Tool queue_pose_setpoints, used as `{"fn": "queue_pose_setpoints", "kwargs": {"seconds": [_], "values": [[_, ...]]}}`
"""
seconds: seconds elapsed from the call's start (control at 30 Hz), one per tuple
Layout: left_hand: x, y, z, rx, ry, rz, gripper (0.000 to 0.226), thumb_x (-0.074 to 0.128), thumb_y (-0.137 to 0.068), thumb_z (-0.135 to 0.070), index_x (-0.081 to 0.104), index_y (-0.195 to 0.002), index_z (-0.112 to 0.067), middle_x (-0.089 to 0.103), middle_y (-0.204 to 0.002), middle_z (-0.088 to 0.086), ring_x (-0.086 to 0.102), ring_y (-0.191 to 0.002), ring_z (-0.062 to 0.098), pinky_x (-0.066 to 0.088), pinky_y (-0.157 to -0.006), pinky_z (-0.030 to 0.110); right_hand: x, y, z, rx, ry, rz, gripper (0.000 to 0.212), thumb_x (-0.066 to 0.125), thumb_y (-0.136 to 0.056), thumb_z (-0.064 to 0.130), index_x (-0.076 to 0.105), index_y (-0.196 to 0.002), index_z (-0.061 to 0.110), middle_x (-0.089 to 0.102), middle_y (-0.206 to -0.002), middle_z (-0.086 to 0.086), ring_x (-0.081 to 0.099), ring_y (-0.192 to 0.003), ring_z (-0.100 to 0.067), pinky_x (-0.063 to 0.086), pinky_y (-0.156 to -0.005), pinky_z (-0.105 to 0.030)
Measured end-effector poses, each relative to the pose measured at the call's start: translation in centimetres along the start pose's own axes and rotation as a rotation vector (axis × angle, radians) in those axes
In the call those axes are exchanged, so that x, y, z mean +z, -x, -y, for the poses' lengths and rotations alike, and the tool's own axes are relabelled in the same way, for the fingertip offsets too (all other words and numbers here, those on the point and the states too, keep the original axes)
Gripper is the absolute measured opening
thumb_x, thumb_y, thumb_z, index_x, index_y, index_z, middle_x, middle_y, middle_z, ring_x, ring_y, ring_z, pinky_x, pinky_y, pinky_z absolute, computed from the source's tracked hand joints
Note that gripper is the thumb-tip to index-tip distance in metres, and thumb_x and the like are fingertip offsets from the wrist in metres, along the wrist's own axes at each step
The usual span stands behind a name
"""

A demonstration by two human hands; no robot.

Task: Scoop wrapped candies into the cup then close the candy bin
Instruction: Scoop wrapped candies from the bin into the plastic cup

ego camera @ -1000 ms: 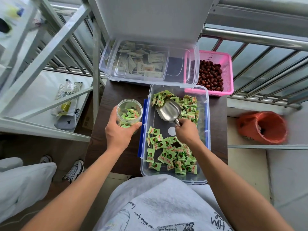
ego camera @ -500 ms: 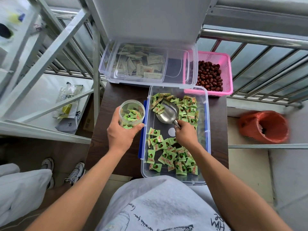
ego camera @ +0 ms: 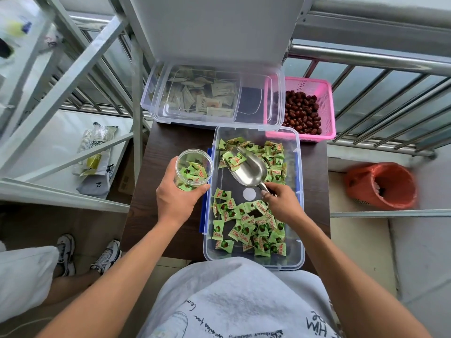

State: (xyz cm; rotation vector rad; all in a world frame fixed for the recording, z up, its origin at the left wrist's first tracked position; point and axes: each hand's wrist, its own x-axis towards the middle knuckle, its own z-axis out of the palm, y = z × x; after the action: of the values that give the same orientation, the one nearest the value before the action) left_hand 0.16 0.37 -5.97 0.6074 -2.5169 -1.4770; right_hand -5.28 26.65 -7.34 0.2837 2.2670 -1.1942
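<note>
An open clear candy bin with blue side clips sits on a dark table, holding several green wrapped candies at its near and far ends. My right hand grips the handle of a metal scoop, whose bowl points toward the far pile with a few candies at its tip. My left hand holds a clear round cup just left of the bin; it is partly filled with green candies.
The bin's clear lid rests at the table's far end over a box of pale sachets. A pink basket of red dates stands at the back right. Metal railings flank the table; an orange waste bin sits on the floor at right.
The scoop has pushed forward into the far pile and picked up a few candies at its tip. My left hand and the cup have stayed put.
</note>
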Motion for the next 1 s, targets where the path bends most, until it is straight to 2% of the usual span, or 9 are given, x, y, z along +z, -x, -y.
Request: {"fn": "queue_pose_setpoints", "kwargs": {"seconds": [0.07,0.17,0.27,0.37,0.47,0.57,0.73,0.83,1.0], "values": [[-0.1,0.0,0.0,0.002,-0.011,-0.003,0.081,0.097,-0.067,-0.033,0.056,-0.136,-0.026,0.067,-0.116,-0.013,0.066,-0.108,0.010,0.058,-0.096,0.036,-0.6,0.5,0.2,-0.032,0.028,-0.012,0.027,0.055,-0.102,0.018,0.067,-0.126,0.015,0.069,-0.098,-0.002,0.048,-0.061,-0.006,0.040,-0.055,-0.023],[-0.2,0.1,0.0,0.013,-0.034,0.001,0.082,0.097,-0.066,-0.035,0.056,-0.137,-0.027,0.067,-0.116,-0.013,0.066,-0.107,0.010,0.058,-0.096,0.038,-2.1,1.7,1.2,-0.084,0.049,-0.010,0.024,0.057,-0.101,0.018,0.070,-0.122,0.019,0.071,-0.094,-0.004,0.051,-0.060,-0.010,0.042,-0.055,-0.028],[-0.4,0.3,0.0,0.019,-0.052,0.013,0.085,0.097,-0.066,-0.036,0.055,-0.139,-0.028,0.066,-0.117,-0.015,0.065,-0.108,0.010,0.058,-0.098,0.038,-3.9,3.5,2.9,-0.159,0.102,-0.021,0.024,0.061,-0.099,0.017,0.071,-0.121,0.019,0.074,-0.096,-0.011,0.059,-0.068,-0.020,0.048,-0.061,-0.035],[-0.4,0.4,0.1,0.019,-0.076,0.021,0.088,0.097,-0.067,-0.038,0.053,-0.142,-0.029,0.065,-0.117,-0.016,0.065,-0.107,0.011,0.058,-0.096,0.037,-5.3,5.2,5.0,-0.245,0.180,-0.030,0.027,0.064,-0.097,0.016,0.072,-0.123,0.021,0.076,-0.098,-0.008,0.070,-0.082,-0.029,0.056,-0.071,-0.042],[-0.5,0.3,0.4,0.003,-0.082,0.023,0.093,0.097,-0.066,-0.041,0.051,-0.145,-0.030,0.067,-0.121,-0.014,0.067,-0.110,0.013,0.058,-0.096,0.041,-5.7,6.5,7.2,-0.347,0.279,-0.025,0.026,0.066,-0.095,0.015,0.074,-0.118,0.022,0.076,-0.087,-0.003,0.067,-0.067,-0.021,0.055,-0.064,-0.041],[-0.6,0.3,0.7,-0.005,-0.079,0.036,0.094,0.097,-0.066,-0.038,0.049,-0.147,-0.033,0.068,-0.123,-0.013,0.068,-0.111,0.013,0.059,-0.096,0.043,-5.6,7.6,9.3,-0.438,0.366,-0.026,0.018,0.066,-0.093,0.015,0.076,-0.109,0.017,0.072,-0.072,-0.003,0.053,-0.050,-0.012,0.050,-0.054,-0.040],[-0.6,0.3,0.5,-0.010,-0.058,0.038,0.094,0.096,-0.066,-0.036,0.048,-0.146,-0.035,0.069,-0.123,-0.015,0.068,-0.112,0.010,0.058,-0.097,0.042,-5.0,9.0,12.6,-0.608,0.405,-0.069,0.011,0.071,-0.087,0.012,0.078,-0.095,0.010,0.071,-0.064,-0.005,0.061,-0.051,-0.022,0.053,-0.051,-0.042],[-0.6,0.4,0.2,-0.003,-0.039,0.028,0.091,0.097,-0.065,-0.031,0.049,-0.142,-0.037,0.067,-0.117,-0.021,0.068,-0.109,0.008,0.059,-0.096,0.040,-4.7,9.5,13.5,-0.693,0.457,-0.123,0.012,0.072,-0.083,0.012,0.079,-0.093,0.012,0.074,-0.069,-0.007,0.066,-0.058,-0.024,0.057,-0.055,-0.042],[-0.6,0.4,0.4,-0.004,-0.041,0.015,0.091,0.098,-0.065,-0.032,0.050,-0.142,-0.037,0.069,-0.117,-0.016,0.070,-0.105,0.012,0.060,-0.094,0.042,-5.0,9.9,13.7,-0.721,0.444,-0.197,0.020,0.075,-0.080,0.012,0.081,-0.098,0.016,0.078,-0.079,-0.005,0.072,-0.068,-0.025,0.060,-0.062,-0.044]]}}
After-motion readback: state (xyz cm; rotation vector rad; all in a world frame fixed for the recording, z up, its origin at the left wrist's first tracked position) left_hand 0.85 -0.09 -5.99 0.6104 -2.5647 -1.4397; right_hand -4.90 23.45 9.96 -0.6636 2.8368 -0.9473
